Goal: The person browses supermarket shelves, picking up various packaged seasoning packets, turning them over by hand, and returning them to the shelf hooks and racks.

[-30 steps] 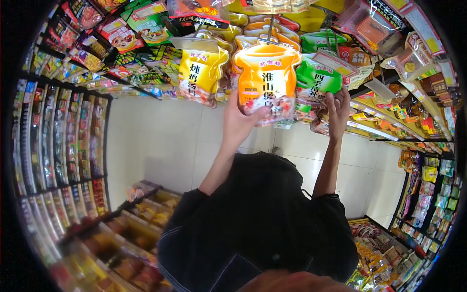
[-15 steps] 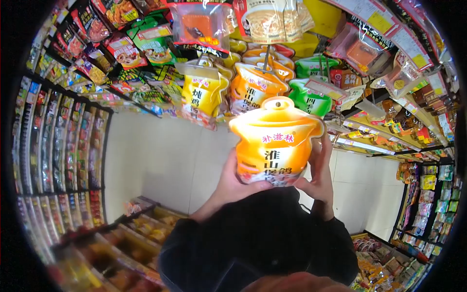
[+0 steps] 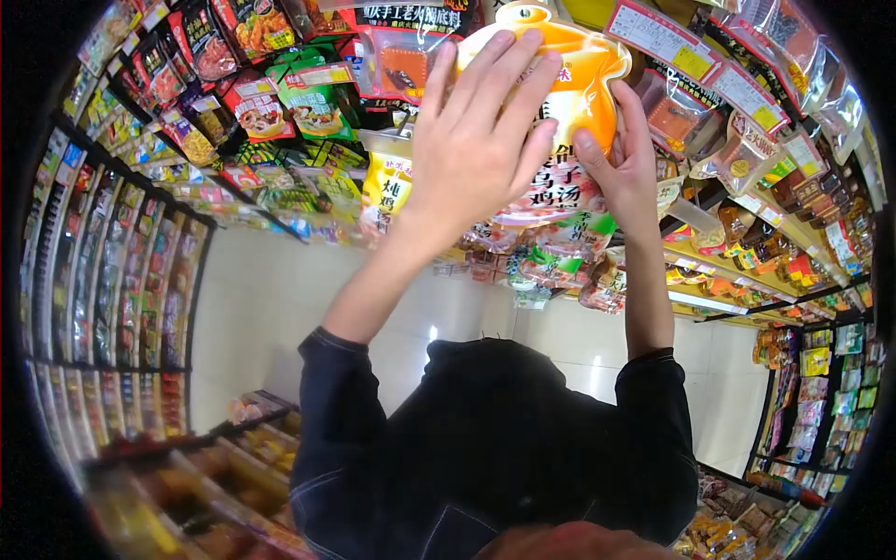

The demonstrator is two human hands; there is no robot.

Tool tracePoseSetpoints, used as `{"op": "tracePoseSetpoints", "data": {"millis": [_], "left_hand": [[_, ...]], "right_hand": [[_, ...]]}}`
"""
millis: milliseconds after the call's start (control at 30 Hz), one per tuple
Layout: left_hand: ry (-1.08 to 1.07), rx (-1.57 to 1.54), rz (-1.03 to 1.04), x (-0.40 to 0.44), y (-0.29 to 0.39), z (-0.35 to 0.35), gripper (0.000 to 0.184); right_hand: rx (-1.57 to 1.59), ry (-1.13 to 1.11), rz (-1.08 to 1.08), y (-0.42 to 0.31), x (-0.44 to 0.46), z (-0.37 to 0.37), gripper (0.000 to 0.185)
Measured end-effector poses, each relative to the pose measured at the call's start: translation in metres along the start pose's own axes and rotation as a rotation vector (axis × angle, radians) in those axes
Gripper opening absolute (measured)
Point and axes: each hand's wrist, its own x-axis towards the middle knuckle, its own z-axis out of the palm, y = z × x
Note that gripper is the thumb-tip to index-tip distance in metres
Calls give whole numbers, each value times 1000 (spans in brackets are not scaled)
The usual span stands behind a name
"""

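Observation:
An orange, pot-shaped soup-mix pouch [image 3: 581,103] with a hang hole at its top is held up in front of the shelf display. My right hand [image 3: 623,173] grips its right edge, thumb on the front and fingers at the side. Across the left part of the pouch's front lies my left hand [image 3: 481,154], fingers stretched out and apart, hiding much of the printing. A yellow pouch [image 3: 385,187] of similar kind hangs beside my left wrist. Green pouches [image 3: 555,266] show below the held one.
Red and green food packets [image 3: 313,103] hang at the upper left. Price labels [image 3: 667,42] line a shelf edge at the upper right, above jars and bottles [image 3: 747,233]. Tall shelving [image 3: 112,308] stands at the left, and bins [image 3: 224,485] sit at the lower left.
The pouch has moved up and closer to the display. My left hand has shifted from its lower left side to lie flat on its front; my right hand still holds the right side.

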Motion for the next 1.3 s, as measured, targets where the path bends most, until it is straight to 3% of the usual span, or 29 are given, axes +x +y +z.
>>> {"op": "tracePoseSetpoints", "data": {"millis": [400, 467, 533, 767, 1033, 1067, 1200, 1233, 1267, 1300], "left_hand": [[118, -41, -1, 26, -10, 22, 51], [450, 108, 274, 38, -40, 50, 49], [22, 2, -51, 38, 0, 1, 51], [113, -130, -69, 21, -19, 44, 52], [-21, 117, -83, 46, -26, 70, 52], [-18, 119, -92, 46, -26, 73, 53], [-70, 39, -150, 30, -11, 55, 61], [-98, 19, -170, 22, -7, 49, 62], [120, -109, -133, 2, -5, 57, 46], [106, -145, -124, -18, -5, 47, 45]], "right_hand": [[18, 30, -72, 13, 23, 10, 65], [10, 32, -52, 13, 21, 9, 66], [-10, 46, -39, 13, 22, 8, 66], [-97, 81, -75, 26, 26, 0, 65], [-496, 149, -62, 25, 60, 0, 65], [-488, 173, -192, 38, 65, 0, 67], [-766, 251, -259, 54, 50, -9, 64], [-695, 243, -223, 54, 44, -10, 61], [-624, 238, -187, 53, 38, -12, 59], [-353, 260, 4, 33, 24, -1, 64]]}}
